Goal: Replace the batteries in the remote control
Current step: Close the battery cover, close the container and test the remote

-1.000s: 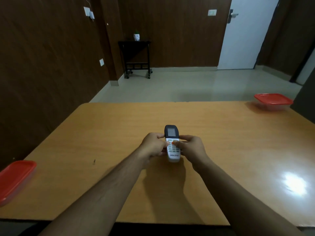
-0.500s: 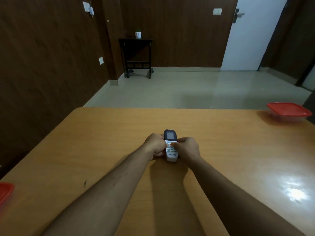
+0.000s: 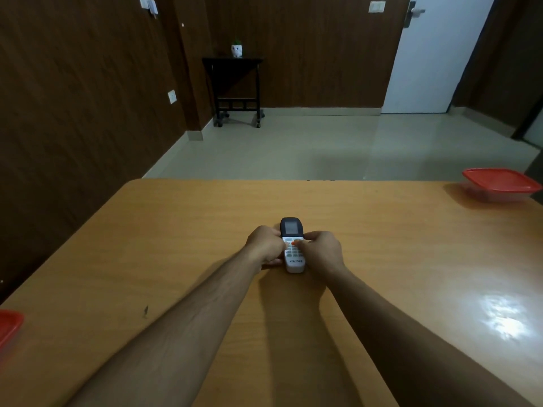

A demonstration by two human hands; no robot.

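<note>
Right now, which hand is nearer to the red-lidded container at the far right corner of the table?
Right. The right hand grips the remote control on the side towards the red-lidded container; the left hand grips the remote's other side, farther away. Neither touches the container.

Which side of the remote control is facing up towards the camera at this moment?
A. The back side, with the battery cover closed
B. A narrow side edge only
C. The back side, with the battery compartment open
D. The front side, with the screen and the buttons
D: the remote control, held between the left hand and the right hand, shows its dark screen, its buttons and a printed brand name.
</note>
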